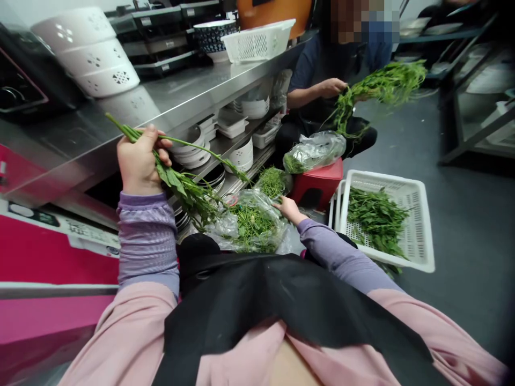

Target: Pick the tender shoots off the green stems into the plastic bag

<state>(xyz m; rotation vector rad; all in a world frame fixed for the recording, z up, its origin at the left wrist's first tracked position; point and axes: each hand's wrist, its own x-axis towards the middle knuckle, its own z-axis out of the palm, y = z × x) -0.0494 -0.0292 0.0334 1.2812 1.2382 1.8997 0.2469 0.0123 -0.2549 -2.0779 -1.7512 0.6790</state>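
Head view: left hand closed round green stems, near the counter edge. Right hand at the rim of the plastic bag; its grip unclear. White basket at right, open floor beyond.

A shiny, smooth metal tabletop can be seen. Below the tabletop, crinkly clear plastic is laid over a smooth red plastic stool. Matt black cloth is seen in the apron.
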